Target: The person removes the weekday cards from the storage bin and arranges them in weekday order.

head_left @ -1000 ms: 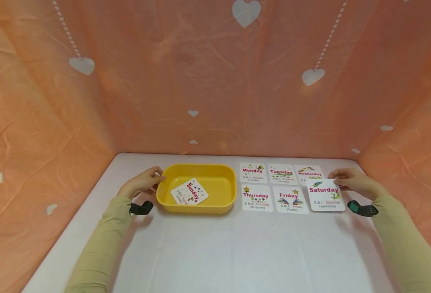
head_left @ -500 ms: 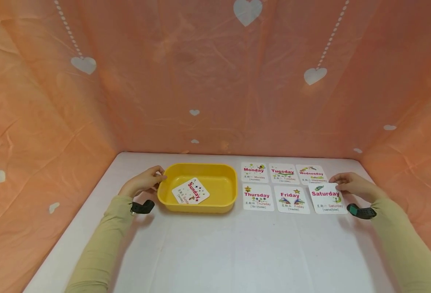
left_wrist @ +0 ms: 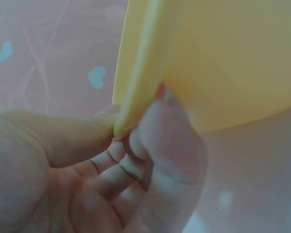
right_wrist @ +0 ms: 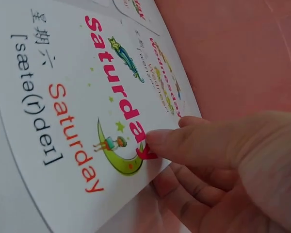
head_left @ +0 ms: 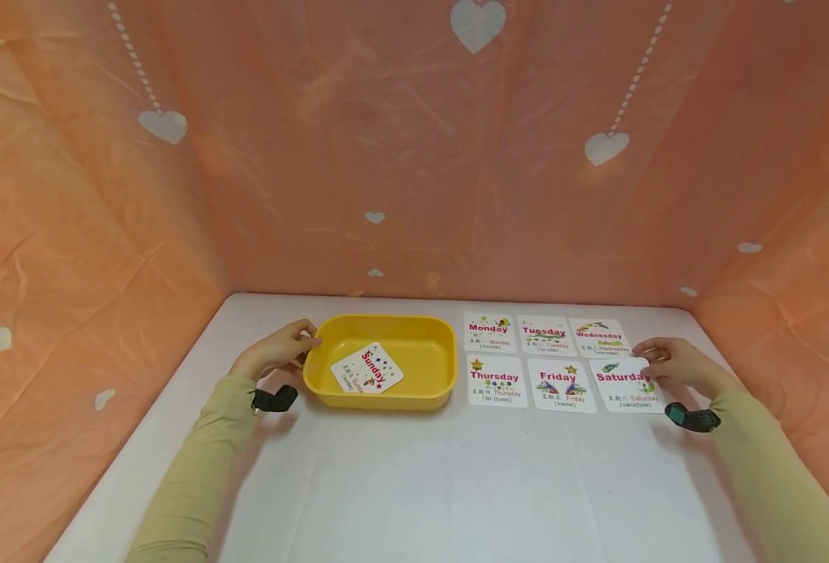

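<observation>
My left hand (head_left: 278, 350) pinches the left rim of a yellow plastic tray (head_left: 436, 360); in the left wrist view the rim (left_wrist: 144, 73) runs between thumb and index finger. One card, Sunday (head_left: 367, 367), lies tilted inside the tray. Over on the right, my right hand (head_left: 685, 366) holds the right edge of the Saturday card (head_left: 619, 391), which lies at the end of the lower row. The right wrist view has the thumb on the printed face of this Saturday card (right_wrist: 77, 116), with the other fingers at and below its edge.
Thursday (head_left: 497, 391) and Friday (head_left: 562, 395) lie left of Saturday. Behind them are Monday (head_left: 488, 342), Tuesday (head_left: 545, 344) and Wednesday (head_left: 601, 346). A white table (head_left: 443, 485) bears everything, with an orange heart-patterned cloth (head_left: 428, 156) around it.
My right hand has lowered the Saturday card toward me, from overlapping Wednesday to flat in line with Friday. The left hand and tray have stayed put.
</observation>
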`<state>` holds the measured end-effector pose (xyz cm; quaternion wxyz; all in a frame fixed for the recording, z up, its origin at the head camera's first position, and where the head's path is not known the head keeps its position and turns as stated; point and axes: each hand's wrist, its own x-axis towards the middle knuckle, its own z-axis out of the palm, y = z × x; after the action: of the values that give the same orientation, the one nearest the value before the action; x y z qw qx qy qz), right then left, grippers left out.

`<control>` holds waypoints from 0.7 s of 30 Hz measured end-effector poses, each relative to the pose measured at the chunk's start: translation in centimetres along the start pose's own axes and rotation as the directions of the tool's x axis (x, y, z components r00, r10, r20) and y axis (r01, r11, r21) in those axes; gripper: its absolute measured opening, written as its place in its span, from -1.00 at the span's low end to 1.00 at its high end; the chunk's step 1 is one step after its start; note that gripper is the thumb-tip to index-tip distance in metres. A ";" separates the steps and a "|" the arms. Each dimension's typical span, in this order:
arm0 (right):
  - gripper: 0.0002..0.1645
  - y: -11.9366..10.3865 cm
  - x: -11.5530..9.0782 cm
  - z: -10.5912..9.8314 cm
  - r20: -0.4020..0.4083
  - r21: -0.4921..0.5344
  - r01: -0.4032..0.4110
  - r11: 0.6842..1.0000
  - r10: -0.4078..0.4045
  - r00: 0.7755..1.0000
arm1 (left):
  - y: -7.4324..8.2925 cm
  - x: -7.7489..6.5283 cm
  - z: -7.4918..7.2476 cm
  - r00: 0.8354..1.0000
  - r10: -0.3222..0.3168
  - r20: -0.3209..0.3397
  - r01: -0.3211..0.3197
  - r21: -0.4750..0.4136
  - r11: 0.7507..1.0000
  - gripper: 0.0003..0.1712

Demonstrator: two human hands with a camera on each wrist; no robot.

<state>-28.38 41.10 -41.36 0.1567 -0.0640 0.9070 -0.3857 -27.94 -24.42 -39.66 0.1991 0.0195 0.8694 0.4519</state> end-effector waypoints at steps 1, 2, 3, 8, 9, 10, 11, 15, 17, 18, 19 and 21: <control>-0.45 0.1 0.0 0.0 -0.005 -0.009 -0.002 1.000 0.002 1.000 | 0.0 0.0 0.0 1.000 -0.002 -0.001 0.002 -0.002 1.000 -0.77; -0.44 0.1 0.0 0.0 -0.007 -0.017 -0.004 1.000 0.004 1.000 | 0.1 -0.1 0.0 1.000 0.001 0.000 -0.001 -0.001 1.000 -0.77; -0.43 0.1 -0.1 0.0 -0.011 -0.022 -0.008 1.000 0.008 1.000 | 0.1 -0.1 0.1 1.000 0.003 0.001 -0.003 -0.003 1.000 -0.77; -0.41 0.0 -0.2 0.0 -0.027 -0.059 -0.036 0.998 0.035 0.999 | 0.2 -0.2 0.1 1.000 0.013 0.003 -0.013 -0.007 1.000 -0.77; -0.41 0.0 -0.2 0.0 -0.030 -0.064 -0.042 0.997 0.040 0.999 | 0.1 -0.2 0.1 1.000 0.012 0.002 -0.012 -0.006 1.000 -0.77; -0.41 0.0 -0.2 0.0 -0.032 -0.068 -0.045 0.997 0.043 0.999 | 0.1 -0.2 0.1 1.000 0.011 0.003 -0.011 -0.005 1.000 -0.77; -0.41 0.1 -0.2 0.0 -0.033 -0.070 -0.048 0.996 0.046 0.998 | 0.1 -0.2 0.0 1.000 0.011 0.004 -0.011 -0.005 1.000 -0.77; -0.42 0.0 -0.2 0.1 -0.035 -0.066 -0.060 0.996 0.058 0.998 | 0.0 -0.1 0.1 1.000 0.007 0.005 -0.007 -0.005 1.000 -0.77; -0.42 -0.2 -0.2 0.2 -0.034 -0.068 -0.060 0.996 0.058 0.998 | -0.1 0.0 0.1 1.000 0.002 0.003 -0.002 -0.010 1.000 -0.77; -0.43 -0.3 -0.2 0.3 -0.034 -0.067 -0.062 0.996 0.060 0.998 | -0.1 0.0 0.1 1.000 0.001 0.004 -0.001 -0.012 1.000 -0.76; -0.43 -0.3 -0.2 0.3 -0.032 -0.073 -0.057 0.996 0.055 0.998 | -0.1 0.0 0.1 1.000 0.002 0.006 -0.002 -0.012 1.000 -0.76; -0.44 -0.3 -0.2 0.3 -0.035 -0.087 -0.054 0.995 0.051 0.998 | 0.0 -0.1 0.1 1.000 0.001 0.005 -0.001 -0.014 1.000 -0.76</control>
<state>-28.07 40.72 -41.30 0.1489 -0.0407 0.9268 -0.3424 -27.85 -24.38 -39.72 0.2012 0.0198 0.8656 0.4580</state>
